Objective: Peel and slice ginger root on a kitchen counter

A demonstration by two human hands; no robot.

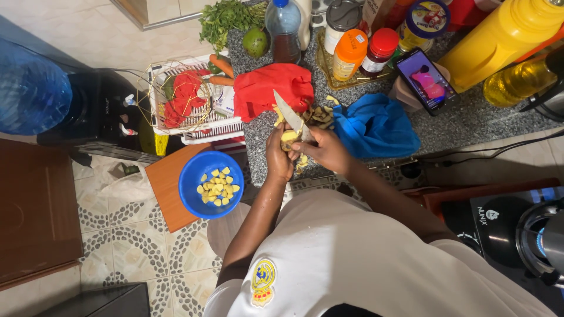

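Two hands worked above the speckled granite bench [470, 123]: left hand [278, 154] closed round a pale yellow root piece [289, 137], apparently ginger; right hand [326, 149] gripped a steel-bladed knife [289, 113]. Peeling in progress; next, dicing into the blue plastic bowl [194, 194].

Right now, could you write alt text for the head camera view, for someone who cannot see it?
Seen from above, a person's left hand holds a yellowish piece of ginger while the right hand peels it with a knife over a speckled counter. Peelings lie beside red and blue cloths; a blue bowl of yellow chunks sits lower left.
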